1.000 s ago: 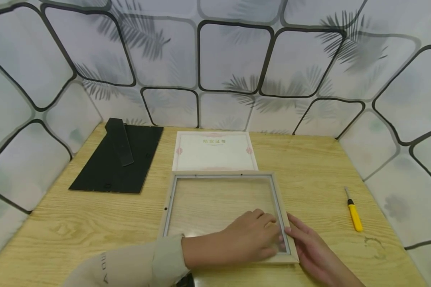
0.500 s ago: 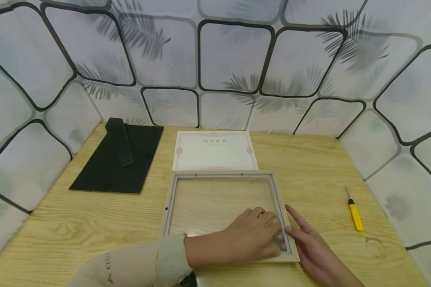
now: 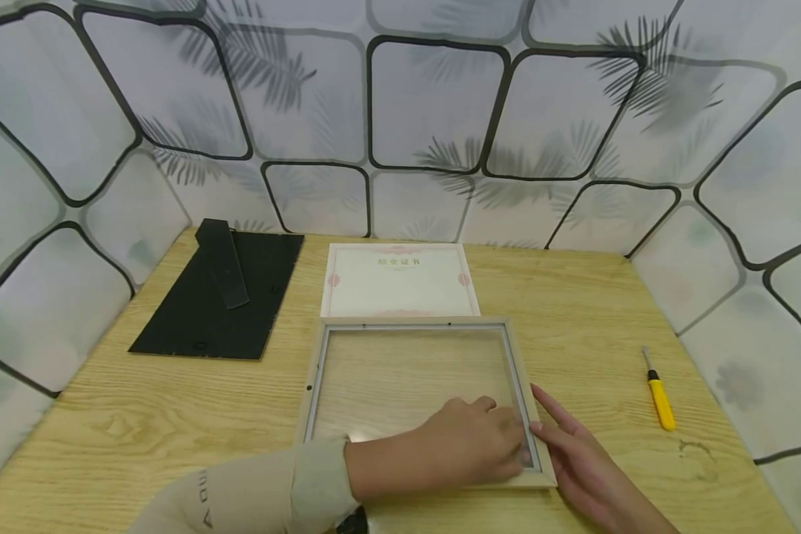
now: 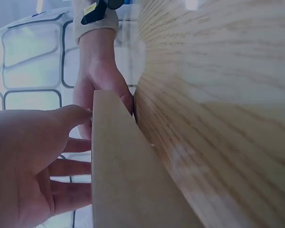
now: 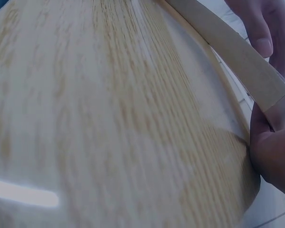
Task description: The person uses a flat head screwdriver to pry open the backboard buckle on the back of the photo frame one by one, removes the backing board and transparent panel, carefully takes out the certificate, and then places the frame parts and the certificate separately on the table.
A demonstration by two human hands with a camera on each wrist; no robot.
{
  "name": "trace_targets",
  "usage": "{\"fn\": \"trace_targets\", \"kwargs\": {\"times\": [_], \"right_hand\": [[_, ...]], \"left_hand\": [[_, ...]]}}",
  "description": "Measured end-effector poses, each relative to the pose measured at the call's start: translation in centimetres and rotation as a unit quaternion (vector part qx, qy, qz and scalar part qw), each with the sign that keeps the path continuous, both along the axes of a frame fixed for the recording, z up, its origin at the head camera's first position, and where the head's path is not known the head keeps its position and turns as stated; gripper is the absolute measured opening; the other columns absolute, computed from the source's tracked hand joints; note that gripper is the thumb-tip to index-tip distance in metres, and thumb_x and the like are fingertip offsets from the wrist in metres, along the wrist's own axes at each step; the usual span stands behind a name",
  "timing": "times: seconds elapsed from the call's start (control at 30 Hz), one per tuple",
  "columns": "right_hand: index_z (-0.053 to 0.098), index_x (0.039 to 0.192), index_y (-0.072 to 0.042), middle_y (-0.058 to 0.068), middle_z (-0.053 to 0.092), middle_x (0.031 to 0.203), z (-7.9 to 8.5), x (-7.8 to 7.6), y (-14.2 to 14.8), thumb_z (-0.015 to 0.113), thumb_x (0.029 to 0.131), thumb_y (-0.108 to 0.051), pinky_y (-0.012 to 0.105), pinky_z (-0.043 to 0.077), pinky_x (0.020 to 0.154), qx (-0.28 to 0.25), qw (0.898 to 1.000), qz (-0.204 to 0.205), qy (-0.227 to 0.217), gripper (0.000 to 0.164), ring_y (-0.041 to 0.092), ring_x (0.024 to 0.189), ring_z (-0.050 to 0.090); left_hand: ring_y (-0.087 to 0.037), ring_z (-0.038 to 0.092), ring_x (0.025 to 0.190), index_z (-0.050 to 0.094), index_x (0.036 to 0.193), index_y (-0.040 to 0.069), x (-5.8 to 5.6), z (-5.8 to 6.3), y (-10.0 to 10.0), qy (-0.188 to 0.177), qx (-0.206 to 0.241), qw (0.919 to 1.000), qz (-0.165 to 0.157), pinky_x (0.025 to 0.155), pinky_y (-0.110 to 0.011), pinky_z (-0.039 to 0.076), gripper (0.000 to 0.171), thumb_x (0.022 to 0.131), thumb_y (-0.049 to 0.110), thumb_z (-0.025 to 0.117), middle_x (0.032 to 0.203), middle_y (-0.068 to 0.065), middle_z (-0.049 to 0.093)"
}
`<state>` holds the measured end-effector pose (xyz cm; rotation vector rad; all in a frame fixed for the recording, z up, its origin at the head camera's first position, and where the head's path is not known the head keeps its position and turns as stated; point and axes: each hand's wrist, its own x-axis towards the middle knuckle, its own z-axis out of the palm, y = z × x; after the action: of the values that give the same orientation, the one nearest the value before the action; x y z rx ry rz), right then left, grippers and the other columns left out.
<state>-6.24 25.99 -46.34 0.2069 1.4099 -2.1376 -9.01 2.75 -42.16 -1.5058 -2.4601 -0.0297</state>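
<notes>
A light wooden picture frame [image 3: 515, 371] lies back up on the table, with a clear pane [image 3: 400, 378] inside its grey inner edge. My left hand [image 3: 467, 441] reaches across from the left over the pane's lower right corner, its bent fingers at the inner edge of the right side. In the left wrist view, the left hand's thumb and fingers meet the wooden bar [image 4: 118, 175], which hides the fingertips. My right hand [image 3: 584, 456] holds the right side from outside, thumb at the edge. The right wrist view shows the frame's corner [image 5: 270, 95] between both hands.
Behind the frame lies a white certificate [image 3: 400, 285] with a pink border. A black backing board [image 3: 260, 297] with a stand leg rests at the back left. To the right is a yellow-handled screwdriver [image 3: 659, 400]. Patterned walls [image 3: 434, 104] enclose the wooden table [image 3: 207, 415].
My left hand's fingers bend more and shift slightly along the frame's inner right edge. The right hand stays on the frame's right side, and the frame barely moves.
</notes>
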Motion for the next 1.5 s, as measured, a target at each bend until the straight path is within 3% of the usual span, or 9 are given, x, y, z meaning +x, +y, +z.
{"fn": "trace_targets", "kwargs": {"times": [0.2, 0.43, 0.63, 0.73, 0.93, 1.03, 1.17, 1.33, 1.5], "right_hand": [[0.016, 0.160, -0.044, -0.013, 0.053, 0.136, 0.0, -0.1, 0.0, 0.048, 0.108, -0.016, 0.028, 0.048, 0.105, 0.018, 1.000, -0.013, -0.011, 0.067, 0.001, 0.124, 0.055], [0.014, 0.160, -0.047, -0.011, 0.044, 0.142, 0.1, -0.1, -0.2, 0.049, 0.108, -0.019, 0.028, 0.049, 0.104, 0.050, 0.998, -0.024, -0.011, 0.068, 0.002, 0.124, 0.054], [0.019, 0.160, -0.044, 0.003, 0.022, 0.161, 0.4, 0.0, -0.7, 0.051, 0.107, -0.022, 0.024, 0.048, 0.103, 0.082, 0.995, -0.048, -0.012, 0.066, -0.001, 0.124, 0.052], [0.019, 0.161, -0.040, 0.004, 0.035, 0.156, 0.6, 0.1, -0.9, 0.054, 0.106, -0.024, 0.023, 0.050, 0.099, 0.123, 0.991, -0.055, -0.005, 0.067, 0.002, 0.121, 0.055], [0.024, 0.162, -0.029, 0.005, 0.068, 0.124, 1.1, 0.1, -1.4, 0.059, 0.103, -0.022, 0.025, 0.053, 0.089, 0.242, 0.968, -0.056, 0.038, 0.068, 0.011, 0.110, 0.060], [0.034, 0.159, -0.021, 0.012, 0.066, 0.127, 1.4, 0.0, -1.6, 0.063, 0.101, -0.025, 0.024, 0.054, 0.085, 0.328, 0.941, -0.050, 0.067, 0.065, 0.013, 0.106, 0.060], [0.044, 0.154, -0.012, 0.016, 0.062, 0.134, 1.7, 0.0, -1.7, 0.070, 0.096, -0.035, 0.022, 0.053, 0.083, 0.419, 0.903, -0.041, 0.085, 0.067, 0.016, 0.111, 0.060], [0.048, 0.151, -0.010, 0.016, 0.061, 0.135, 1.7, -0.2, -1.8, 0.072, 0.094, -0.035, 0.020, 0.053, 0.085, 0.437, 0.895, -0.045, 0.081, 0.067, 0.017, 0.114, 0.060], [0.048, 0.150, -0.007, 0.018, 0.062, 0.133, 1.6, -0.2, -1.9, 0.073, 0.094, -0.033, 0.020, 0.053, 0.084, 0.438, 0.893, -0.053, 0.085, 0.066, 0.019, 0.113, 0.061]], "left_hand": [[-0.002, 0.056, 0.066, 0.068, 0.106, 0.025, 0.4, 0.3, -0.1, 0.072, -0.022, 0.9962, -0.043, 0.041, -0.017, 0.036, 0.030, 0.107, 0.043, 0.044, 0.095, 0.014, 0.064], [-0.009, 0.071, 0.085, 0.062, 0.118, 0.021, 0.6, 0.6, -0.5, 0.098, -0.027, 0.9912, -0.085, 0.052, -0.018, 0.051, 0.019, 0.109, 0.023, 0.046, 0.126, -0.002, 0.070], [-0.009, 0.070, 0.077, 0.058, 0.120, 0.021, 0.7, 0.4, -0.6, 0.160, -0.005, 0.9823, -0.098, 0.048, -0.017, 0.047, 0.019, 0.108, 0.016, 0.044, 0.117, -0.005, 0.072], [-0.006, 0.063, 0.070, 0.056, 0.131, 0.025, 0.8, 0.4, -0.6, 0.169, 0.000, 0.9805, -0.100, 0.044, -0.015, 0.036, 0.027, 0.108, 0.017, 0.043, 0.108, -0.002, 0.071], [-0.011, 0.072, 0.087, 0.049, 0.143, 0.027, 0.8, 0.3, -0.7, 0.160, -0.018, 0.9812, -0.105, 0.046, -0.015, 0.043, 0.034, 0.110, 0.020, 0.041, 0.117, -0.002, 0.071], [-0.015, 0.073, 0.098, 0.048, 0.144, 0.027, 0.7, 0.3, -0.7, 0.156, -0.026, 0.9816, -0.106, 0.049, -0.017, 0.049, 0.035, 0.110, 0.021, 0.041, 0.123, -0.004, 0.070], [-0.011, 0.070, 0.081, 0.051, 0.136, 0.027, 0.8, 0.0, -0.5, 0.149, -0.020, 0.9832, -0.103, 0.043, -0.016, 0.039, 0.030, 0.108, 0.019, 0.044, 0.111, -0.002, 0.070], [-0.004, 0.047, 0.059, 0.054, 0.121, 0.025, 1.0, -0.5, 0.2, 0.144, -0.011, 0.9845, -0.100, 0.041, -0.019, 0.021, 0.018, 0.109, 0.020, 0.042, 0.093, 0.002, 0.067], [-0.003, 0.045, 0.058, 0.058, 0.113, 0.024, 1.3, -0.5, 0.4, 0.165, -0.014, 0.9824, -0.088, 0.041, -0.019, 0.025, 0.014, 0.107, 0.021, 0.046, 0.096, 0.004, 0.069]]}}
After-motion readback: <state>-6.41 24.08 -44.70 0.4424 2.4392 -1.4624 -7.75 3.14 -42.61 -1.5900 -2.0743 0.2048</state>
